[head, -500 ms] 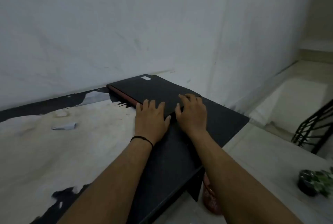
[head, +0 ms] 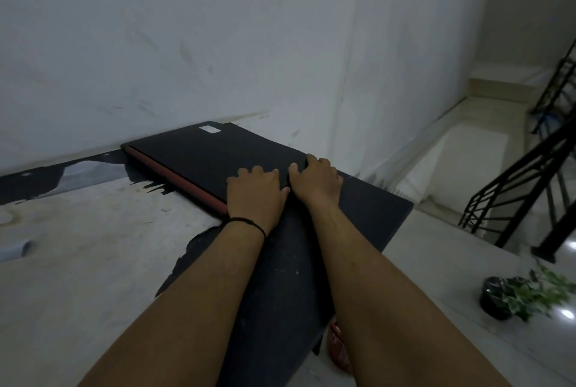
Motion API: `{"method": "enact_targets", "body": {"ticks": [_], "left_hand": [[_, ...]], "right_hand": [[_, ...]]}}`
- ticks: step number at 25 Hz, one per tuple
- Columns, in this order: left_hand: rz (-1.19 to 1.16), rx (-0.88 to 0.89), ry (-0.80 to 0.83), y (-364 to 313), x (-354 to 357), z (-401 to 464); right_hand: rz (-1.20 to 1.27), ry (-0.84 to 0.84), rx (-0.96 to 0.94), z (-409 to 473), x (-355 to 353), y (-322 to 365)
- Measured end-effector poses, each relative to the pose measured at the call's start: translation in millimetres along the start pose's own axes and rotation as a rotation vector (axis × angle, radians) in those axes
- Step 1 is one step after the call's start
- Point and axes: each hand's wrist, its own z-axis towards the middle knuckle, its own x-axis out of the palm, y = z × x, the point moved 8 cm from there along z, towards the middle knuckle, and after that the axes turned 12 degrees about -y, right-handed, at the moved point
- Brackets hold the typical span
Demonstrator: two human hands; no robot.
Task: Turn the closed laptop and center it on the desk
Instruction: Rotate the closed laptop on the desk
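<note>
A closed black laptop (head: 215, 153) with a red side strip and a small white sticker lies at the desk's far right corner, against the wall. My left hand (head: 254, 196) rests on its near corner, fingers curled over the lid edge beside the red strip. My right hand (head: 316, 179) sits just to the right, fingers curled on the lid's near edge. Both hands touch the laptop; whether they lift it I cannot tell. The desk (head: 93, 246) has a worn pale top with black patches.
The white wall (head: 218, 43) runs right behind the laptop. The desk's right edge (head: 396, 224) drops to a tiled floor. A black stair railing (head: 514, 187) and a potted plant (head: 511, 296) stand at right. A crumpled scrap (head: 15, 249) lies at far left.
Both hands have curled their fingers tighter on the laptop's near edge. The view has shifted slightly; the laptop seems to lie in the same spot.
</note>
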Motion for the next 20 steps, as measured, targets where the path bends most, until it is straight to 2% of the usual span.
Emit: {"method": "enact_targets", "body": {"ticks": [5, 9, 13, 20], "left_hand": [[0.055, 0.019, 0.021, -6.6, 10.9, 0.7], [0.041, 0.022, 0.015, -3.4, 7.2, -4.8], [0.028, 0.060, 0.002, 6.4, -6.6, -24.6], [0.038, 0.095, -0.043, 32.5, -30.3, -66.9]], "right_hand": [[-0.029, -0.001, 0.013, 13.1, 2.2, -3.7], [0.053, 0.013, 0.021, 6.7, -6.2, -4.1], [0.194, 0.008, 0.053, -16.7, -21.4, -8.6], [0.267, -0.043, 0.060, -66.1, -44.2, -12.2]]}}
